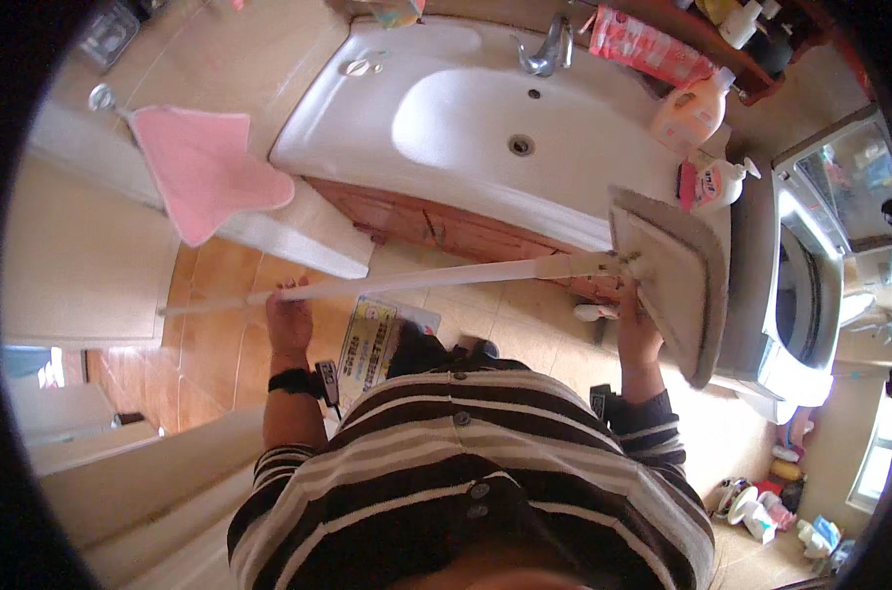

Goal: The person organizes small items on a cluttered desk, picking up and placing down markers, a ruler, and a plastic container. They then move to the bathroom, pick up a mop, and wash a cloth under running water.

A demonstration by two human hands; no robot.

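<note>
A flat mop lies crosswise before my body, its pale pole (446, 278) running from left to right. My left hand (289, 321) is wrapped around the pole near its far left end. At the right, the mop's broad, slanted head (686, 287) is raised beside the sink's front edge, with a greyish pad along its rim. My right hand (638, 335) grips the head near the swivel joint (623, 262); part of that hand is hidden behind the head. Both wrists wear dark straps with small devices.
Ahead is a white sink (461, 158) with a chrome faucet (545, 55) over a reddish wooden cabinet (446, 228). Bottles (719, 184) line its right side, near a washing machine (770, 310). A pink towel (202, 162) hangs left. A printed mat (365, 339) lies on the floor.
</note>
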